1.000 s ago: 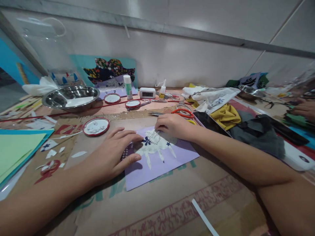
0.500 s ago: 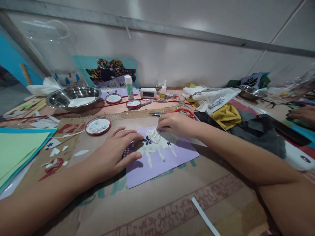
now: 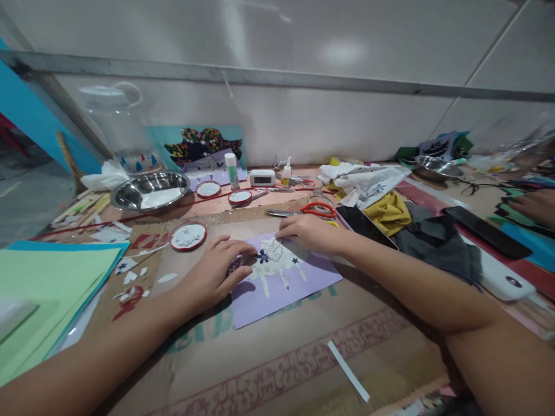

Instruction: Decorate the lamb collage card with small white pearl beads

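Observation:
A purple sheet of card [image 3: 299,292] lies on the cardboard, bearing a white fabric cut-out [image 3: 271,268] with dark blue flowers and strips hanging from its lower edge. On the cut-out, small beads form a heart outline [image 3: 273,249]. My left hand [image 3: 223,263] rests at the card's left edge, thumb and fingers apart, with purple beads [image 3: 234,266] partly covered beneath it. At the cut-out's upper right, my right hand [image 3: 306,233] has its fingertips pinched together against the beaded heart; whatever lies between them is hidden.
Orange-handled scissors [image 3: 318,209] and a phone [image 3: 366,226] lie beyond my right hand. A red-rimmed lid with beads [image 3: 188,236] is left of the card. Behind stand a glue stick [image 3: 232,171], a small clock [image 3: 262,177] and a metal bowl [image 3: 150,192]. Another person's hand [image 3: 535,207] is far right.
The camera view has shifted, so the scene sits lower and the left side shows more. Both hands keep nearly the same places on the card, the right still pinched at the heart.

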`<action>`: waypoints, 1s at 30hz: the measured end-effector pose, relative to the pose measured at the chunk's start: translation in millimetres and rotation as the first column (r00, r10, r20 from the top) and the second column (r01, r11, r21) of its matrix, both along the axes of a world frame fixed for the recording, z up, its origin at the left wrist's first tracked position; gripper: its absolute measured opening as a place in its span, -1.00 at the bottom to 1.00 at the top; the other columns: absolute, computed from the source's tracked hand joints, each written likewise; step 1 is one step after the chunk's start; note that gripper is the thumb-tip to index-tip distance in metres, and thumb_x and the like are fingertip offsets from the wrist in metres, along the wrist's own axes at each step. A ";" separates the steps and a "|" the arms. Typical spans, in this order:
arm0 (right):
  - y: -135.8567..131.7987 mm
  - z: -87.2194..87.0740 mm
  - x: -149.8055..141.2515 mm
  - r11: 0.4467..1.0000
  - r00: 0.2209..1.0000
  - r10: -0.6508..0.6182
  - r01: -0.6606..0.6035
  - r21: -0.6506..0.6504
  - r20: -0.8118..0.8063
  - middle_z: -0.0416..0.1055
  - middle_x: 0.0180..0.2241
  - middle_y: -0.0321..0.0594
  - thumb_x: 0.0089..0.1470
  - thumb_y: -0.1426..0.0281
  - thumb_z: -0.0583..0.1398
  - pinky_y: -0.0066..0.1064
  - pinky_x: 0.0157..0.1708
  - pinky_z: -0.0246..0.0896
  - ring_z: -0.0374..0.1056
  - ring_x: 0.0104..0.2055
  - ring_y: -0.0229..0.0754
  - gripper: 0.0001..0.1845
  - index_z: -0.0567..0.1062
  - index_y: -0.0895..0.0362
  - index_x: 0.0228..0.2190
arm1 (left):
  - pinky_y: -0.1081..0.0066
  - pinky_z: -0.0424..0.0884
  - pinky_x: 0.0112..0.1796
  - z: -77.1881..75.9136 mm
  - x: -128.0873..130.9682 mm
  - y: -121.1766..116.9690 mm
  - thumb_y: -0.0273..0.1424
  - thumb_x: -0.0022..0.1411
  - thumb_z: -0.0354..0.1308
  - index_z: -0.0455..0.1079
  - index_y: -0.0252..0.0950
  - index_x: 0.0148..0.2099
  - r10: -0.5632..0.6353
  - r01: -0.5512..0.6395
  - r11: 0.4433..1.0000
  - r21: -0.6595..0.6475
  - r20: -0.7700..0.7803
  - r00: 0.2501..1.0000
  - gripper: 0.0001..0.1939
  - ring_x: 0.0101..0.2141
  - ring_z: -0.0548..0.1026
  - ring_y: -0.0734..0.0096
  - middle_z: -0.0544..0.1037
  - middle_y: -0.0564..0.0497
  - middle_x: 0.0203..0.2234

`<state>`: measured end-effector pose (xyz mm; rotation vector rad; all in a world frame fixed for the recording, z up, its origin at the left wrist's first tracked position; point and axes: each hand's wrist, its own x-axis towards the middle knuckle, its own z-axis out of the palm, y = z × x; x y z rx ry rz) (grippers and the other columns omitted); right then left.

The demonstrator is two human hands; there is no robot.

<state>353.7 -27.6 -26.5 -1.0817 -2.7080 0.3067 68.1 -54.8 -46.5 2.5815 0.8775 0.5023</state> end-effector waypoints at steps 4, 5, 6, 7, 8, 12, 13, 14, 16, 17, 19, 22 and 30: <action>-10.3 -2.7 3.5 0.991 0.980 -0.136 0.134 -0.018 -0.143 0.57 -0.04 -0.12 0.23 0.48 0.13 -0.37 -0.10 0.32 0.49 -0.08 -0.13 -0.67 0.57 0.10 -0.03 | 0.10 0.18 0.12 4.2 1.2 -0.9 -0.26 0.43 -0.10 0.35 -0.25 0.06 0.016 -0.016 1.000 -0.005 0.051 0.999 -0.69 -0.01 0.42 0.20 0.54 -0.09 -0.03; -13.8 -6.9 4.1 0.985 0.970 -0.168 0.171 0.002 -0.177 0.57 -0.05 -0.11 0.23 0.48 0.13 -0.36 -0.10 0.33 0.49 -0.08 -0.11 -0.67 0.57 0.11 -0.03 | 0.13 0.23 0.08 5.4 1.1 -1.6 -0.27 0.44 -0.12 0.36 -0.26 0.04 0.021 -0.022 1.000 0.003 0.058 0.998 -0.69 -0.02 0.42 0.20 0.54 -0.10 -0.06; -17.3 -12.1 4.5 0.977 0.953 -0.200 0.212 0.030 -0.226 0.59 -0.08 -0.11 0.23 0.48 0.13 -0.35 -0.10 0.34 0.50 -0.09 -0.11 -0.69 0.58 0.13 -0.06 | 0.16 0.26 0.04 6.4 0.8 -2.2 -0.27 0.45 -0.15 0.38 -0.26 0.00 0.034 -0.035 0.999 0.019 0.062 0.998 -0.68 -0.05 0.42 0.21 0.55 -0.10 -0.10; -20.4 -17.7 4.6 0.966 0.931 -0.227 0.253 0.058 -0.286 0.60 -0.13 -0.11 0.22 0.49 0.13 -0.34 -0.10 0.34 0.51 -0.11 -0.12 -0.71 0.59 0.15 -0.11 | 0.18 0.28 0.00 7.3 0.4 -2.9 -0.27 0.45 -0.17 0.40 -0.27 -0.06 0.052 -0.054 0.998 0.040 0.063 0.997 -0.67 -0.10 0.43 0.22 0.55 -0.09 -0.16; -22.8 -23.1 4.6 0.953 0.911 -0.249 0.290 0.082 -0.328 0.61 -0.16 -0.09 0.20 0.52 0.12 -0.33 -0.10 0.35 0.51 -0.13 -0.12 -0.72 0.60 0.17 -0.14 | 0.19 0.30 -0.04 8.2 -0.1 -3.4 -0.27 0.45 -0.18 0.41 -0.27 -0.14 0.076 -0.080 0.995 0.065 0.062 0.995 -0.65 -0.16 0.43 0.23 0.55 -0.09 -0.23; -22.8 -35.5 4.5 0.888 0.821 -0.311 0.430 0.161 -0.478 0.59 -0.19 -0.05 0.16 0.55 0.10 -0.29 -0.10 0.36 0.50 -0.15 -0.12 -0.72 0.57 0.21 -0.16 | 0.19 0.29 -0.19 10.2 -1.7 -2.9 -0.25 0.43 -0.19 0.30 -0.26 -0.43 0.173 -0.181 0.973 0.142 0.067 0.983 -0.57 -0.37 0.37 0.25 0.43 -0.04 -0.49; -21.2 -35.8 4.8 0.873 0.801 -0.319 0.457 0.173 -0.508 0.59 -0.20 -0.05 0.16 0.54 0.10 -0.27 -0.10 0.36 0.49 -0.15 -0.11 -0.72 0.56 0.21 -0.17 | 0.19 0.29 -0.21 10.4 -1.8 -2.0 -0.26 0.43 -0.19 0.28 -0.25 -0.45 0.192 -0.200 0.968 0.150 0.071 0.979 -0.57 -0.39 0.36 0.26 0.42 -0.03 -0.51; -19.7 -35.5 5.4 0.858 0.781 -0.325 0.481 0.181 -0.532 0.59 -0.21 -0.05 0.16 0.53 0.09 -0.26 -0.09 0.36 0.49 -0.15 -0.10 -0.73 0.56 0.21 -0.18 | 0.20 0.30 -0.23 10.3 -1.8 -0.9 -0.28 0.42 -0.19 0.28 -0.25 -0.46 0.210 -0.219 0.964 0.153 0.076 0.975 -0.58 -0.40 0.36 0.26 0.42 -0.03 -0.52; -17.4 -33.7 6.9 0.835 0.751 -0.337 0.517 0.188 -0.568 0.58 -0.21 -0.05 0.17 0.51 0.09 -0.25 -0.08 0.35 0.48 -0.13 -0.10 -0.75 0.56 0.20 -0.21 | 0.20 0.31 -0.23 9.4 -1.5 1.6 -0.32 0.40 -0.18 0.30 -0.25 -0.42 0.240 -0.250 0.957 0.147 0.088 0.967 -0.63 -0.38 0.40 0.26 0.46 -0.04 -0.49; -17.0 -32.8 7.7 0.826 0.739 -0.343 0.531 0.189 -0.579 0.58 -0.21 -0.05 0.17 0.51 0.09 -0.25 -0.07 0.35 0.48 -0.13 -0.10 -0.75 0.55 0.19 -0.21 | 0.20 0.33 -0.22 8.7 -1.4 2.8 -0.35 0.39 -0.17 0.33 -0.26 -0.38 0.249 -0.261 0.955 0.140 0.095 0.964 -0.66 -0.35 0.42 0.25 0.49 -0.05 -0.45; -17.1 -31.7 9.1 0.813 0.727 -0.355 0.551 0.190 -0.588 0.58 -0.20 -0.07 0.16 0.51 0.09 -0.27 -0.07 0.34 0.48 -0.13 -0.11 -0.76 0.55 0.18 -0.21 | 0.17 0.35 -0.16 7.0 -2.0 4.9 -0.39 0.36 -0.15 0.39 -0.26 -0.26 0.257 -0.270 0.954 0.127 0.112 0.960 -0.71 -0.26 0.47 0.23 0.55 -0.07 -0.34; -17.8 -31.6 9.3 0.805 0.734 -0.369 0.559 0.199 -0.571 0.59 -0.21 -0.07 0.15 0.51 0.10 -0.28 -0.08 0.34 0.49 -0.15 -0.11 -0.76 0.56 0.18 -0.22 | 0.12 0.37 -0.07 5.8 -6.3 6.8 -0.44 0.29 -0.11 0.42 -0.28 -0.17 0.242 -0.258 0.959 0.117 0.133 0.961 -0.74 -0.16 0.50 0.18 0.59 -0.10 -0.24; -15.7 -35.4 4.5 0.784 0.756 -0.449 0.589 0.197 -0.476 0.59 -0.18 -0.05 0.14 0.55 0.11 -0.31 -0.07 0.32 0.49 -0.13 -0.10 -0.74 0.57 0.21 -0.20 | 0.14 0.42 -0.01 5.9 -22.4 10.4 -0.43 0.26 -0.02 0.45 -0.28 -0.08 0.112 -0.122 0.989 0.086 0.112 0.987 -0.73 -0.08 0.53 0.17 0.60 -0.12 -0.13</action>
